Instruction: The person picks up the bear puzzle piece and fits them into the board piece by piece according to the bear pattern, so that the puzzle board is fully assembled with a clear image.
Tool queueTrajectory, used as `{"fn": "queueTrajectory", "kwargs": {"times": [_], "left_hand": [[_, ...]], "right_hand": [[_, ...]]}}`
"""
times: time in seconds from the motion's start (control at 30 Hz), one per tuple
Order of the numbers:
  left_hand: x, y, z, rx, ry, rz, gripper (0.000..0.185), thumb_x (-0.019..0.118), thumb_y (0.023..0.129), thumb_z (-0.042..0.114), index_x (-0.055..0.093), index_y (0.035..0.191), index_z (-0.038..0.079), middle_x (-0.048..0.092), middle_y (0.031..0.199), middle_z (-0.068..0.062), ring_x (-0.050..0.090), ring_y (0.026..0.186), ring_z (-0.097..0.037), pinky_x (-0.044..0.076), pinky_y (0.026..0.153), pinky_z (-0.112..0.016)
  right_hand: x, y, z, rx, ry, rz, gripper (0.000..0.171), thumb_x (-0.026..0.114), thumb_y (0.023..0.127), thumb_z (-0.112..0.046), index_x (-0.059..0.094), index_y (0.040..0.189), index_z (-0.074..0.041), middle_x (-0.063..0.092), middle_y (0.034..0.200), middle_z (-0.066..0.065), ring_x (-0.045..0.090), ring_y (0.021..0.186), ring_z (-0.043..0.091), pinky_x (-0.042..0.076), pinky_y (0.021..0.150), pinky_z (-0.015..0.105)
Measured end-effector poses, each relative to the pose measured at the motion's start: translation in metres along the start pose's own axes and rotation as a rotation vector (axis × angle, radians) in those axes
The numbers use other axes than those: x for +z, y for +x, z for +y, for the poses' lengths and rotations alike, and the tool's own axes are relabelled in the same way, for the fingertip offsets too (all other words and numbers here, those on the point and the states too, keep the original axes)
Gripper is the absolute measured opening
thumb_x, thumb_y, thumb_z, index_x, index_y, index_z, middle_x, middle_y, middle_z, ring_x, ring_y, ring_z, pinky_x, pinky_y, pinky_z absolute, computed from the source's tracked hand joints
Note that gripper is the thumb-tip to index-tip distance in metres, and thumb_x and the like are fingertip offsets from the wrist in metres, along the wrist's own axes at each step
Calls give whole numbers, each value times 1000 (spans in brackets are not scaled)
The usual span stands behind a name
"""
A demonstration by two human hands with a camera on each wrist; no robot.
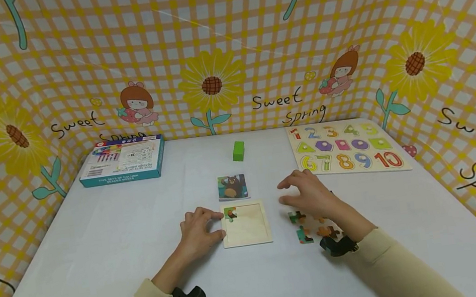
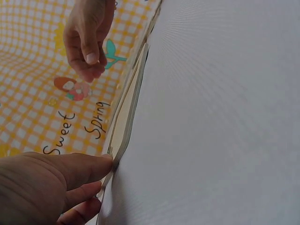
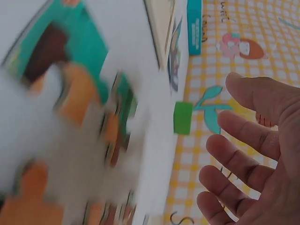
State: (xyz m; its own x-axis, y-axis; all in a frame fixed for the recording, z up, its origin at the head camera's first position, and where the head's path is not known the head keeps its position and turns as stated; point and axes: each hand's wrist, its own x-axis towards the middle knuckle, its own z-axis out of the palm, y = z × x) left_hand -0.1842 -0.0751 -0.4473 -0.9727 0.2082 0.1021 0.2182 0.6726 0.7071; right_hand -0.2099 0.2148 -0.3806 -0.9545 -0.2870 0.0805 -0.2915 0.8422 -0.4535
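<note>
My left hand [image 1: 197, 234] rests at the left edge of a square wooden puzzle tray [image 1: 269, 223], its thumb and index finger spread apart and touching that edge. One jigsaw piece [image 1: 230, 213] lies in the tray's upper left corner. My right hand [image 1: 310, 193] hovers to the right of the tray, fingers apart and nothing between them. Beneath it on the table are several loose jigsaw pieces [image 1: 304, 235] in green, brown and orange, some partly hidden by the wrist. In the right wrist view, these loose pieces [image 3: 79, 89] look large and blurred beside the relaxed fingers.
A bear picture card [image 1: 232, 188] lies just behind the tray, with a green block [image 1: 238, 151] farther back. The boxed bead set [image 1: 123, 160] stands at the back left. A wooden number and shape board [image 1: 335, 146] lies at the back right. Patterned cloth [image 1: 222, 34] walls surround the table.
</note>
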Motion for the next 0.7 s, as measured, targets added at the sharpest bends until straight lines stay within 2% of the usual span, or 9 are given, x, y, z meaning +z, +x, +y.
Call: {"fn": "queueTrajectory", "kwargs": {"times": [0.33,0.57,0.7], "left_hand": [[0,0,0,10,1,3,35,74,74,17,68,108,12,56,108,-7,39,101,-26,24,82,-44],[0,0,0,9,3,1,35,74,74,17,68,108,11,56,108,-8,39,102,-27,25,83,-45],[-2,-1,1,5,3,-2,35,74,75,16,68,109,11,56,109,-8,39,103,-28,25,83,-45]], "right_hand": [[-11,-9,34,39,-8,-5,31,68,84,-25,66,110,-8,60,112,11,43,102,27,40,80,39],[-14,-13,54,45,-33,4,30,69,83,-24,67,108,-7,60,107,13,44,100,30,38,77,37],[-15,-15,62,63,-26,-4,30,69,84,-25,67,108,-8,60,108,13,43,101,30,39,78,40]]}}
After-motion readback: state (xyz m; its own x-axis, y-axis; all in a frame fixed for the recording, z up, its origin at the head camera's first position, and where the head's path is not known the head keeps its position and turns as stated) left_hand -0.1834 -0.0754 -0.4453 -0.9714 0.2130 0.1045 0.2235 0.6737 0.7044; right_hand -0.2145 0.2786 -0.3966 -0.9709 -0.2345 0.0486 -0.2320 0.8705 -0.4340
